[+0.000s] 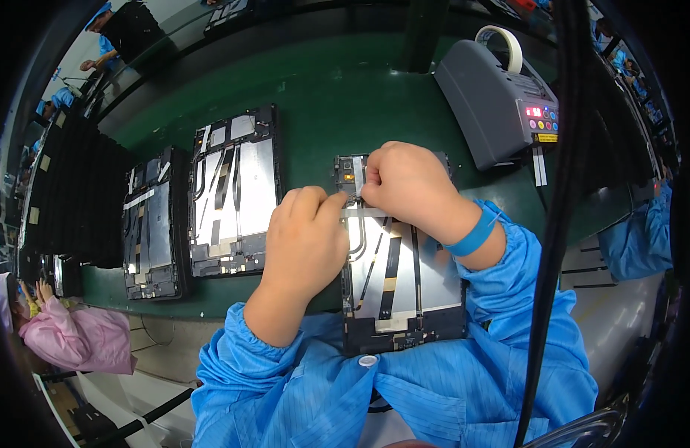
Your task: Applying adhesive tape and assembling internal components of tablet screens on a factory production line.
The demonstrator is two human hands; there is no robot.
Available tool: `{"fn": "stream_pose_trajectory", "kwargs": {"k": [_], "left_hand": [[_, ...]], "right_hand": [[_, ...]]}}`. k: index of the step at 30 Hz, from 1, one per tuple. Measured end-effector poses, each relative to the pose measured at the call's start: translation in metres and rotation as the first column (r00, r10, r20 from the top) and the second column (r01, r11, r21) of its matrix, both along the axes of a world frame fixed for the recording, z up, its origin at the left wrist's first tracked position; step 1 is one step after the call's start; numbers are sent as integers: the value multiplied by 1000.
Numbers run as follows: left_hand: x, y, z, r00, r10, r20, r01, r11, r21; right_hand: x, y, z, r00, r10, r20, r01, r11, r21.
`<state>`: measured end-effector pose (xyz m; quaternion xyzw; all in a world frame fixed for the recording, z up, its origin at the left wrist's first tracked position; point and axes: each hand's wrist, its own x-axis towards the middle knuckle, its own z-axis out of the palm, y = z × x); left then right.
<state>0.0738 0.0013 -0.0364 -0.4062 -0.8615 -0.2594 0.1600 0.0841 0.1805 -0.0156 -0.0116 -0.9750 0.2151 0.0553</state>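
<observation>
An opened tablet chassis with silver battery cells and black ribbon cables lies on the green mat in front of me. My left hand rests on its left edge, thumb and fingers pinching the left end of a thin clear strip of tape stretched across the upper part. My right hand, with a blue wrist strap, covers the tablet's top and presses the strip's right end. Both arms wear blue sleeves.
Two more opened tablets lie to the left on the green mat. A grey tape dispenser machine stands at the back right. A black cable hangs down on the right. Dark trays stack at far left. A person in pink sits lower left.
</observation>
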Motion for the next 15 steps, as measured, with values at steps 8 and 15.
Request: {"fn": "stream_pose_trajectory", "kwargs": {"k": [8,15], "left_hand": [[2,0,4,1000,0,-17,0,1000,-7],[2,3,5,991,8,-136,-24,993,-119]], "right_hand": [[-1,2,5,997,-8,74,12,999,-47],[-1,3,1,999,11,45,-8,997,-79]]}}
